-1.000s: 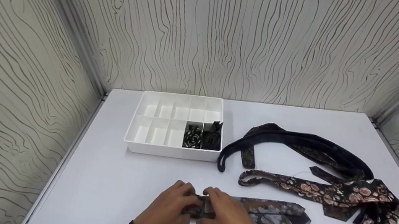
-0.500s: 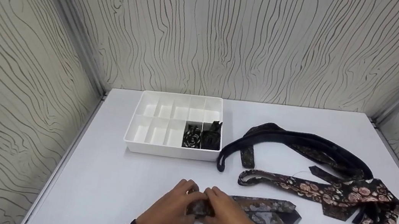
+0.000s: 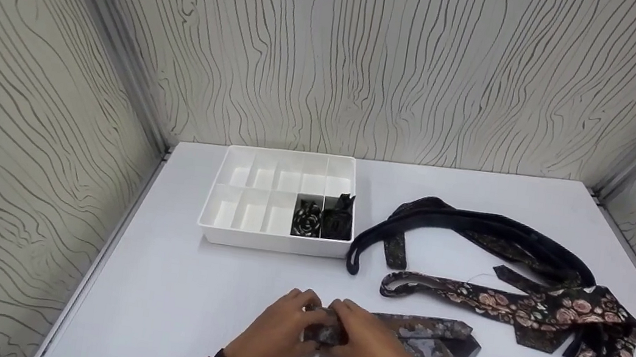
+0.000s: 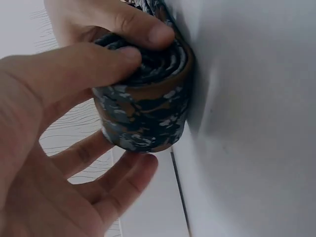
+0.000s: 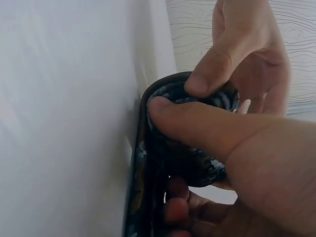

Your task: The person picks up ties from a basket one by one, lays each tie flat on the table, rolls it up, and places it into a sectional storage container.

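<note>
A patterned necktie (image 3: 438,339) in brown, grey-blue and dark tones lies partly flat on the table, its pointed ends to the right. Its other part is wound into a thick roll (image 4: 143,113) standing on edge at the table surface. My left hand (image 3: 279,330) grips the roll from the left, thumb on one coiled face and fingers on the opposite side. From the right, my right hand (image 3: 373,345) holds the same roll, its thumb (image 5: 182,118) pressed on the coil. Both thumbs sit close together there. The flat length runs out under my right hand.
A white divided box (image 3: 272,242) stands behind my hands; two front-right compartments hold rolled dark ties (image 3: 307,220). To the right lie a rose-patterned tie (image 3: 498,303) and a long dark navy tie (image 3: 472,220), loosely overlapping. Wood-grain-patterned panels (image 3: 334,52) enclose the table.
The tie's pointed ends have slid a little left, toward my hands, as the roll turned between them. Both hands stay in nearly the same place; the box and other ties have not moved.
</note>
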